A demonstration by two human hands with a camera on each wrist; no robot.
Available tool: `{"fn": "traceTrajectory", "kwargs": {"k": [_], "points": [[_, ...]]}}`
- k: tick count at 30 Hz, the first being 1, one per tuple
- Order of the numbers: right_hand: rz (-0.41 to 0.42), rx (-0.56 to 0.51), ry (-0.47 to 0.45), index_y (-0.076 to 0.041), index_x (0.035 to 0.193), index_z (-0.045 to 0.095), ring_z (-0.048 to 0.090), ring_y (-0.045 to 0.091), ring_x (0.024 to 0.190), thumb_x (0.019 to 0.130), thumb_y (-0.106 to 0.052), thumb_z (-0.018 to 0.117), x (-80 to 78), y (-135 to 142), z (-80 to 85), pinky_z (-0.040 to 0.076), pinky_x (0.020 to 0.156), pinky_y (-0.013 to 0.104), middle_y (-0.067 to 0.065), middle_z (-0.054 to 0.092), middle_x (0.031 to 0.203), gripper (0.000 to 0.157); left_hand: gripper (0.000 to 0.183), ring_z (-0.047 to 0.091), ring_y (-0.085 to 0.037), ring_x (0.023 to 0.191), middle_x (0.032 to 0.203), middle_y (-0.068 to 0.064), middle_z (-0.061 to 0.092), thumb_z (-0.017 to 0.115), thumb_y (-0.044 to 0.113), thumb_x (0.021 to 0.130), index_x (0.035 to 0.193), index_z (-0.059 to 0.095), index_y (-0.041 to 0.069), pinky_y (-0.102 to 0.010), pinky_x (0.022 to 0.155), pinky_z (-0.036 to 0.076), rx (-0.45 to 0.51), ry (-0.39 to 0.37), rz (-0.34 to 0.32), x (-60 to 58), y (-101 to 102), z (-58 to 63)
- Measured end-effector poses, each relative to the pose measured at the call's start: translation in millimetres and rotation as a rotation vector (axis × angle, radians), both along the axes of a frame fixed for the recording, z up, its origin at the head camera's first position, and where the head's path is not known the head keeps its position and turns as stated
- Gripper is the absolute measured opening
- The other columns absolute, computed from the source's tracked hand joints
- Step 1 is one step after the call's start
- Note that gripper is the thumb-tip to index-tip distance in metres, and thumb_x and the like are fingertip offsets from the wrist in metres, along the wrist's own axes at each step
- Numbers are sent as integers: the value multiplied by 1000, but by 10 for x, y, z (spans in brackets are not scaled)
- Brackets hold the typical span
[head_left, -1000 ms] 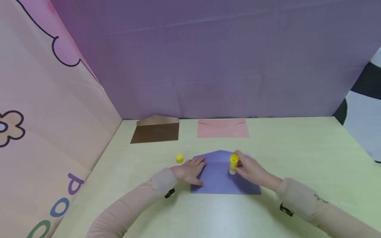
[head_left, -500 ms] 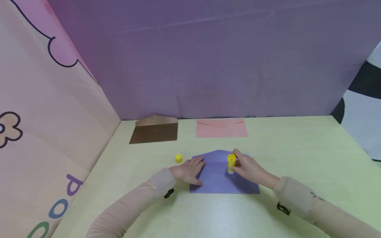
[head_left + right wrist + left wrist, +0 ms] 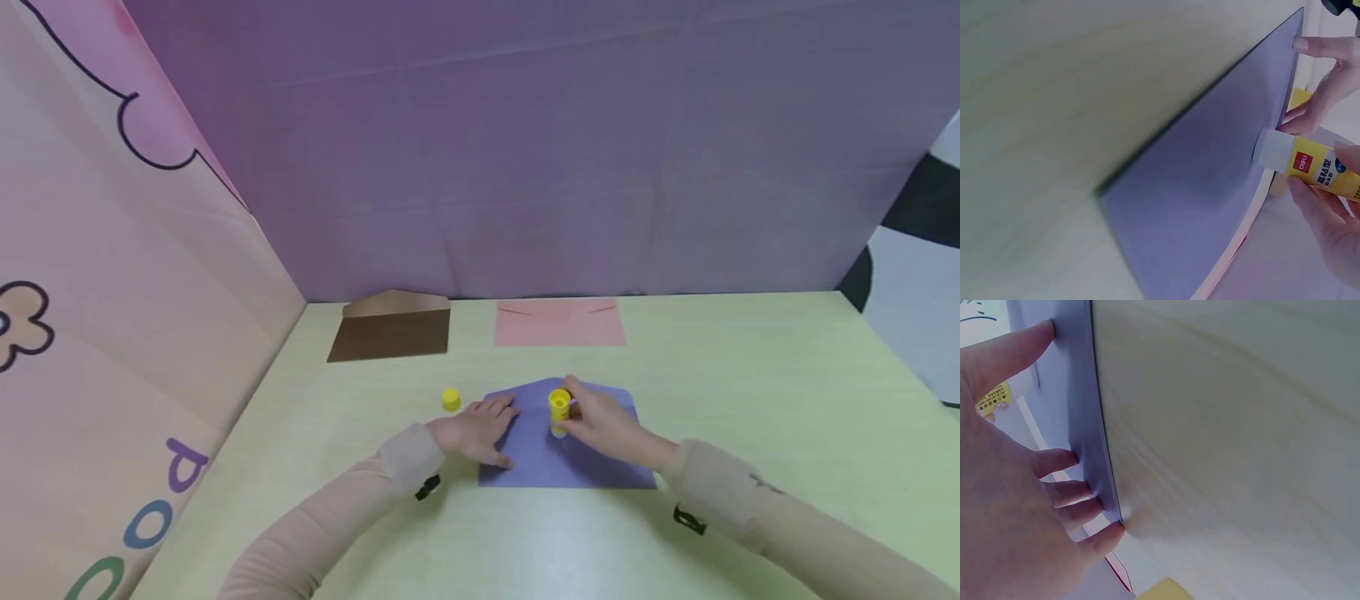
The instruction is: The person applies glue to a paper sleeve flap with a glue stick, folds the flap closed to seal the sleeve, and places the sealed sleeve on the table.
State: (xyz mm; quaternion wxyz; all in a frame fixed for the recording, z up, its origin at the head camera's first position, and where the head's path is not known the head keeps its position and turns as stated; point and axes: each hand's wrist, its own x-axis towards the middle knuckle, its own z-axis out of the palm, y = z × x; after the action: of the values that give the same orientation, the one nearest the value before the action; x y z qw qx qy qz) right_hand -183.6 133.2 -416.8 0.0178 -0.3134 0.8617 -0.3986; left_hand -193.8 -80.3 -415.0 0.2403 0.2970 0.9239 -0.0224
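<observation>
A purple envelope (image 3: 525,467) lies on the table with its flap folded out toward the far side. My left hand (image 3: 480,431) rests spread on its left edge; in the left wrist view the fingertips (image 3: 1088,490) touch the paper along that edge. My right hand (image 3: 603,421) grips a yellow glue stick (image 3: 558,408), its base end up. The white lower end of the glue stick (image 3: 1274,150) meets the envelope's surface in the right wrist view. A yellow cap (image 3: 451,400) stands on the table just beyond my left hand.
Toward the back left lies a brown envelope (image 3: 392,335) with its flap raised. A pink envelope (image 3: 559,325) is flat beside it, near the purple backdrop (image 3: 480,167). A printed cloth wall (image 3: 150,292) borders the table (image 3: 750,375) on the left.
My right hand has slid the glue stick leftward across the purple envelope. The left hand has stayed in place on the left edge.
</observation>
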Motion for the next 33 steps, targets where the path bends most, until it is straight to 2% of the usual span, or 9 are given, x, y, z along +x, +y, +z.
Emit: {"fn": "traceTrajectory", "kwargs": {"k": [3, 9, 13, 18, 21, 25, 27, 30, 33], "points": [[-18, -56, -118, -2, 98, 41, 63, 26, 80, 79, -3, 64, -23, 2, 3, 51, 62, 21, 12, 57, 90, 30, 82, 8, -20, 135, 148, -7, 6, 54, 52, 80, 142, 18, 11, -38, 107, 15, -2, -7, 3, 2, 11, -3], [-192, -242, -317, 2, 103, 42, 59, 25, 84, 80, -14, 65, -76, 99, 100, 52, 70, 32, 14, 51, 95, 36, 82, 7, -20, 135, 148, -7, 5, 54, 51, 81, 142, 17, 10, -38, 108, 14, 2, -13, -2, 7, 10, -2], [-241, -403, -453, 6, 105, 38, 60, 21, 81, 80, -18, 65, -103, 183, 156, 51, 73, 37, 19, 48, 97, 43, 83, 7, -20, 135, 148, -7, 5, 54, 52, 80, 142, 17, 11, -37, 108, 15, 5, -2, -5, -1, 6, -13], [-217, -658, -626, 2, 95, 40, 64, 26, 81, 81, -16, 63, -132, 343, -23, 50, 76, 35, 23, 52, 99, 33, 83, 7, -19, 135, 148, -7, 6, 54, 51, 80, 142, 16, 11, -37, 108, 15, 13, 6, -13, -3, -3, -30], [-207, -762, -723, 0, 91, 41, 64, 26, 84, 83, -14, 61, -79, 400, -34, 48, 81, 36, 26, 47, 105, 26, 83, 6, -19, 135, 148, -7, 6, 54, 51, 81, 142, 15, 10, -37, 108, 15, 15, 5, -16, 3, -6, -27], [-260, -820, -863, -3, 90, 44, 61, 20, 86, 84, -15, 59, 65, 417, 158, 46, 85, 35, 22, 35, 112, 20, 83, 6, -20, 135, 148, -8, 6, 54, 50, 81, 142, 15, 10, -37, 108, 14, 14, 0, -16, 7, -5, -17], [-266, -861, -921, -6, 89, 47, 59, 17, 85, 87, -13, 54, 100, 443, 200, 47, 84, 30, 17, 38, 109, 10, 83, 6, -20, 135, 148, -8, 5, 54, 50, 81, 142, 15, 10, -38, 108, 14, 15, -4, -16, 9, -5, -12], [-213, -890, -959, -7, 91, 46, 56, 13, 87, 91, -11, 45, 137, 475, 248, 46, 79, 22, 9, 46, 103, 4, 83, 6, -20, 135, 148, -8, 5, 54, 50, 82, 142, 14, 10, -38, 108, 14, 16, -7, -19, 12, -8, -8], [-130, -921, -966, -3, 103, 39, 54, 12, 89, 93, -10, 40, 157, 500, 271, 45, 77, 20, 4, 54, 99, 11, 83, 6, -20, 135, 148, -8, 5, 54, 50, 81, 142, 15, 10, -37, 108, 14, 22, 1, -23, 15, -12, -11]]}}
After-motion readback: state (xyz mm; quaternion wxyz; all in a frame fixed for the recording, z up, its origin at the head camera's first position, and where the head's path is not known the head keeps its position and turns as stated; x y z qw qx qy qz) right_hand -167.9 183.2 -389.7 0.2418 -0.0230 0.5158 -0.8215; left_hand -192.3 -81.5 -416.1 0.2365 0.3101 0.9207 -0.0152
